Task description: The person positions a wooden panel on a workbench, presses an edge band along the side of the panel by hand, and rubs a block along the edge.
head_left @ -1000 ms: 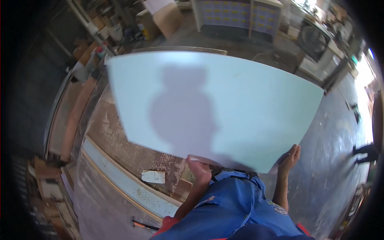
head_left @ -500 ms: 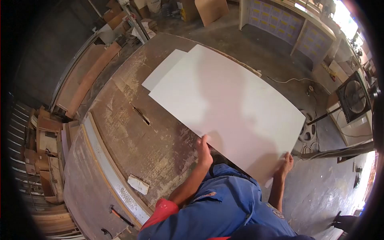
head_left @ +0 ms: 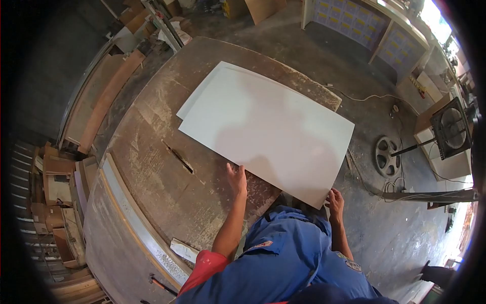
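Two hands (head_left: 237, 181) (head_left: 335, 204) at two overlapping white panels (head_left: 273, 131) (head_left: 190, 101), one table (head_left: 152, 126)

Here's the desk (head_left: 147, 121), brown, scuffed and worn, a dark slit (head_left: 179, 158) in its top! Across it, a large white panel (head_left: 273, 131), right end out past the edge, a second white sheet (head_left: 191, 100) peeping from underneath, and nearer, a small white piece (head_left: 184, 250)!

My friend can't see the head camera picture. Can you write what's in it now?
A person's left hand and right hand are at the edges of a large white panel, which lies on a scuffed brown worktable. A hammer lies at the lower left, and a pedestal fan stands on the right.
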### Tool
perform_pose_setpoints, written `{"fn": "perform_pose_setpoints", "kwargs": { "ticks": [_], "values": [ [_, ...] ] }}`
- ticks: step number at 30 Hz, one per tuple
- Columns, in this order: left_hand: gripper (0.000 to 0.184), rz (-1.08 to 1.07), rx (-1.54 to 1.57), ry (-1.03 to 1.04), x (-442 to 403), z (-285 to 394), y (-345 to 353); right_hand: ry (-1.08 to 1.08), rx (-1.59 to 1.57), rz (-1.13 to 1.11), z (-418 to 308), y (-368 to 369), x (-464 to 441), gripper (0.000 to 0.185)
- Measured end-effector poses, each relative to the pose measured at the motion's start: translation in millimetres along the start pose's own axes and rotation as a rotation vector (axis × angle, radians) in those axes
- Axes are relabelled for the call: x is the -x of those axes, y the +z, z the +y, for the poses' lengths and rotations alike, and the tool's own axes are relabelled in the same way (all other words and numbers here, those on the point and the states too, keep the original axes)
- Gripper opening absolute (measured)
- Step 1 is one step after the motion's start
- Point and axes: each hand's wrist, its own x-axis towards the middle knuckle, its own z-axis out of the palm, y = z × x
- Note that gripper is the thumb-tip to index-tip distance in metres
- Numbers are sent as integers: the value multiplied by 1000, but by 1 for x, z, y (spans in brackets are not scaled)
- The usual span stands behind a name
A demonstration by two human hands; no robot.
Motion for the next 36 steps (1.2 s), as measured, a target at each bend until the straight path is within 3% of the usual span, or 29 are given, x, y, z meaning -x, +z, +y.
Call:
{"fn": "perform_pose_setpoints", "kwargs": {
  "ticks": [6,8,9,14,16,17,20,22,24,26,28,30,33,36],
  "values": [
    [41,-56,-56,-111,-20,35,6,-48,-3,47,-14,22,15,31],
    [33,103,-148,101,-29,21,13,-17,97,11,-5,25,7,32],
    [34,114,-33,172,-33,24,13,-10,71,-12,-12,31,8,33],
    [40,46,-86,140,-85,9,13,-14,244,-85,-45,52,9,35],
    [36,182,-189,173,-93,24,13,-110,348,-131,-49,59,7,34],
    [33,97,-152,96,-90,27,8,-63,365,-106,-50,60,7,31],
    [31,160,-61,142,-86,25,11,-125,435,-111,-47,66,4,31],
    [31,78,-110,94,-88,23,8,-95,405,-96,-60,72,6,29],
    [34,176,-40,107,-90,16,13,-230,444,-116,-65,74,2,30],
    [38,127,-106,65,-101,4,11,-139,471,-126,-63,72,-10,29],
    [39,125,-54,105,-91,21,12,-358,536,-81,-63,71,-11,26],
    [37,159,-59,126,-87,34,18,-239,511,-98,-77,70,-4,27],
    [41,114,63,13,-89,35,30,-256,529,-46,-75,70,0,29],
    [41,89,-100,88,-81,40,23,-270,603,-33,-75,74,7,30]
  ]
}}
